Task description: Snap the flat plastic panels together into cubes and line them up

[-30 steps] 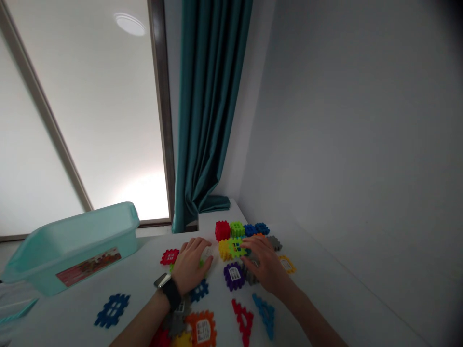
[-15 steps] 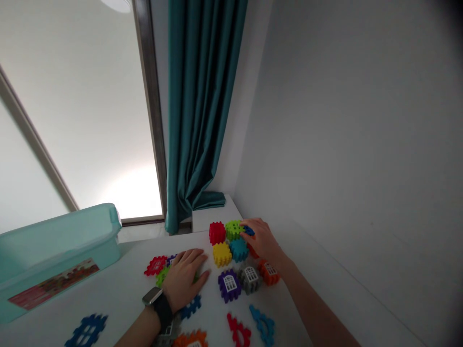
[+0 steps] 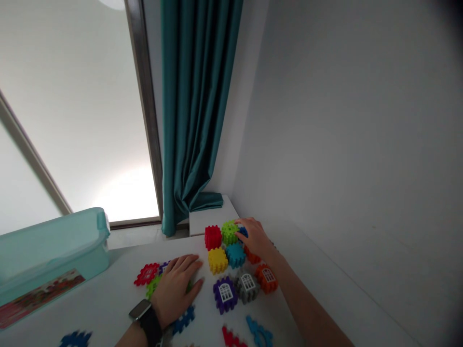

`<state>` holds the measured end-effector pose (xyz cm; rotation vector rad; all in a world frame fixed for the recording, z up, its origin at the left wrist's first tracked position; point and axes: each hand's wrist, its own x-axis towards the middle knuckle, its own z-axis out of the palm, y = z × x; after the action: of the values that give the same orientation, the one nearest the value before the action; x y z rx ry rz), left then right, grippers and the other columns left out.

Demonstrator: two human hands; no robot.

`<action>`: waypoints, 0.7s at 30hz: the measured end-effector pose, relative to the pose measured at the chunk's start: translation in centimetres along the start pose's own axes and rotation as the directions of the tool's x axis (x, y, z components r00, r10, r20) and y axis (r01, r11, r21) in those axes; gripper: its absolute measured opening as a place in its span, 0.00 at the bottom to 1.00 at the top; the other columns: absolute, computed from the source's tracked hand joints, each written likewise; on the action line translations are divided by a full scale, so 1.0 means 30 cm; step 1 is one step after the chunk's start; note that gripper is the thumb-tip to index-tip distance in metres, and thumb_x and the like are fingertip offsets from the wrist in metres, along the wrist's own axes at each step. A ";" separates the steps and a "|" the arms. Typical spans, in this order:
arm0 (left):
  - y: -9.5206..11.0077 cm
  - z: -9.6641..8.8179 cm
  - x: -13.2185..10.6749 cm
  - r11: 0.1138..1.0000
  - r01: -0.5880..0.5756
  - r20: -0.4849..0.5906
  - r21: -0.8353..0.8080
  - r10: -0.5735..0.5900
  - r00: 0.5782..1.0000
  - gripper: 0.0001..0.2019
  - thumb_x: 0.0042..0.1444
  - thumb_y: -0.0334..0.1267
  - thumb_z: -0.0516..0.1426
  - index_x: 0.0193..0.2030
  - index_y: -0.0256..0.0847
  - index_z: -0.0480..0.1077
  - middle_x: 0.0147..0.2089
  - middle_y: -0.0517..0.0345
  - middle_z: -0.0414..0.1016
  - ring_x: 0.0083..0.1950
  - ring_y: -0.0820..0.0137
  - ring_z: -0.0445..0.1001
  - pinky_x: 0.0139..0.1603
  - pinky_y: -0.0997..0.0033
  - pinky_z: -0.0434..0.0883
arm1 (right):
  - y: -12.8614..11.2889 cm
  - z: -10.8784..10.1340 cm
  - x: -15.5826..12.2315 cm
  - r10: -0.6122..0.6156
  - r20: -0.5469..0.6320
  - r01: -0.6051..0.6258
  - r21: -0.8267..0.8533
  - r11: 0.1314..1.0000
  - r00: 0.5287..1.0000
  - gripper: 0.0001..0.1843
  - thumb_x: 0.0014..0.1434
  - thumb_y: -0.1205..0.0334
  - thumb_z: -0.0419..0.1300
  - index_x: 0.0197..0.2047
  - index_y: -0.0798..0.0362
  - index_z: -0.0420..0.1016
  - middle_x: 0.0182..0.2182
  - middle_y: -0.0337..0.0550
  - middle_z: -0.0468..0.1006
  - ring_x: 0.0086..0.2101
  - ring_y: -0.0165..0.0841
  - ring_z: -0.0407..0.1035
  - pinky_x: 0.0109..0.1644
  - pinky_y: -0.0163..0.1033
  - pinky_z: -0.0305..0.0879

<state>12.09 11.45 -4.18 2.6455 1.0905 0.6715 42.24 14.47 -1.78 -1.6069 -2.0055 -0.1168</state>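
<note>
Several hollow plastic waffle-block cubes stand in a tight group on the table. Among them are a red cube, a lime cube, a yellow cube and a teal cube. My right hand curls over a blue cube, which it mostly hides. An orange cube sits partly hidden under my wrist. My left hand, fingers spread, lies on flat pieces, including a green one, next to a red flat piece. A black smartwatch circles that wrist.
A pale turquoise plastic tub stands at the left of the white table. Flat blue, red and light blue pieces lie along the near side. A grey wall runs along the right edge, with a teal curtain behind.
My view has swung, shifting everything left in the picture. My right hand has moved away from the group's middle to the far blue cube. My left hand stays on the flat pieces.
</note>
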 end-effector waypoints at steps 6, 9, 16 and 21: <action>-0.005 0.006 0.001 0.999 0.021 -0.018 -0.026 -0.021 1.000 0.13 0.61 0.41 0.58 0.52 0.49 0.74 0.58 0.52 0.75 0.59 0.55 0.73 0.58 0.51 0.70 | -0.040 -0.077 0.003 -0.041 -0.013 0.041 0.021 0.999 0.999 0.19 0.59 0.67 0.63 0.54 0.51 0.71 0.50 0.47 0.79 0.53 0.42 0.70 0.59 0.52 0.63; 0.007 -0.023 0.018 0.989 0.077 -0.090 -0.125 -0.089 0.992 0.10 0.62 0.41 0.56 0.48 0.47 0.75 0.54 0.51 0.77 0.55 0.55 0.75 0.55 0.50 0.72 | -0.096 -0.132 -0.008 -0.086 -0.014 0.086 0.045 0.995 0.996 0.20 0.60 0.66 0.63 0.56 0.50 0.70 0.53 0.47 0.77 0.55 0.43 0.69 0.61 0.52 0.62; 0.053 -0.173 0.059 0.670 0.198 -0.020 -0.716 -0.302 0.953 0.17 0.68 0.51 0.49 0.47 0.43 0.73 0.36 0.57 0.77 0.38 0.65 0.74 0.38 0.67 0.73 | -0.334 -0.207 -0.047 -0.344 0.090 0.323 0.194 0.926 0.935 0.26 0.61 0.67 0.64 0.61 0.44 0.67 0.52 0.43 0.77 0.54 0.41 0.69 0.60 0.49 0.64; 0.058 -0.183 0.064 0.372 0.330 0.237 -0.868 -0.274 0.932 0.19 0.57 0.54 0.61 0.41 0.39 0.74 0.31 0.61 0.72 0.31 0.72 0.67 0.32 0.74 0.64 | -0.421 -0.217 -0.059 -0.422 0.151 0.402 0.146 0.904 0.894 0.25 0.63 0.68 0.61 0.61 0.44 0.66 0.48 0.43 0.78 0.52 0.40 0.69 0.62 0.50 0.64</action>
<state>11.71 11.63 1.87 1.4471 0.7983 0.7891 33.21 6.82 6.27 -1.1347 -2.4267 -0.0180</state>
